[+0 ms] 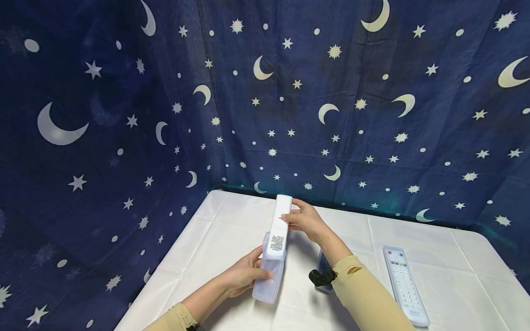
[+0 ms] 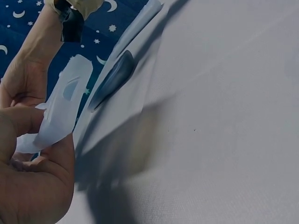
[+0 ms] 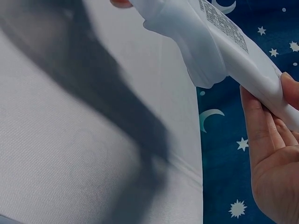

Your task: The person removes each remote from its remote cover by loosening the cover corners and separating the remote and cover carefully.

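Observation:
A white remote control (image 1: 282,209), its back with a printed code facing up, is held in my right hand (image 1: 308,221) between thumb and fingers near its far end. The near end of the remote sits in the mouth of a translucent soft sleeve (image 1: 267,287). My left hand (image 1: 243,276) grips that sleeve from the left side, thumb on top. Both things are held above the table. In the right wrist view the sleeve (image 3: 198,56) wraps around the remote (image 3: 254,72), whose other end stays bare. The left wrist view shows the sleeve's lower part (image 2: 67,100).
A second white remote (image 1: 406,285), buttons up and in a clear cover, lies on the right of the white table (image 1: 352,317). A dark blue, smooth object (image 2: 114,79) lies under my right wrist, partly hidden in the head view. A starry blue curtain (image 1: 290,124) hangs behind.

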The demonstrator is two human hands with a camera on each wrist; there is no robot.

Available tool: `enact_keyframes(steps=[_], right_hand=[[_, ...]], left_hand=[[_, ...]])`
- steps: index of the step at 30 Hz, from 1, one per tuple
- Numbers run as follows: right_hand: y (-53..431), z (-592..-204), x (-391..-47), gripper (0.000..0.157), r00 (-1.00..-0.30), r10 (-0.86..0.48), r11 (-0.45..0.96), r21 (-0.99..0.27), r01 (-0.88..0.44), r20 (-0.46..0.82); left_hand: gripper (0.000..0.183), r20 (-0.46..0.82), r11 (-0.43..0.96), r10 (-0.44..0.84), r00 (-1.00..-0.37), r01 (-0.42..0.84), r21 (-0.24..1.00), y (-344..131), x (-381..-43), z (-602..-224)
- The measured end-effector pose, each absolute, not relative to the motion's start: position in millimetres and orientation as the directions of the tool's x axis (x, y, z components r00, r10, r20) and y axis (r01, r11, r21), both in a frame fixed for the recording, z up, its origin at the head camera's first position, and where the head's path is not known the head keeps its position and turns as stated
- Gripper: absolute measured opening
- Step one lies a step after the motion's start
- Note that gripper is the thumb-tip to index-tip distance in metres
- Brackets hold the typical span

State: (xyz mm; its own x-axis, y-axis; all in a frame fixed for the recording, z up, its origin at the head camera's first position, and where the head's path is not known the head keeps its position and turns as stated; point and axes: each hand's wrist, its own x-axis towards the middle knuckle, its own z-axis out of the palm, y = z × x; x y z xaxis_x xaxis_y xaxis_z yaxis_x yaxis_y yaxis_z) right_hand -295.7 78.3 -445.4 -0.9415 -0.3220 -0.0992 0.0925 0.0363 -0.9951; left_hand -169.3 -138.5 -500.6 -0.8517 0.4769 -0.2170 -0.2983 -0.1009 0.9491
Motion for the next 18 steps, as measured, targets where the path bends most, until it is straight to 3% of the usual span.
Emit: enact_keyframes(steps=[18], right_hand=[[80.6,-439.2,-296.9,0.074,-0.954,-0.277,0.027,-0.994,0.108,-0.111]], left_hand=[[0.102,-0.194,0.08,0.494,-0.847,-0.178,0.981,-141.6,-166.8,-497.8]])
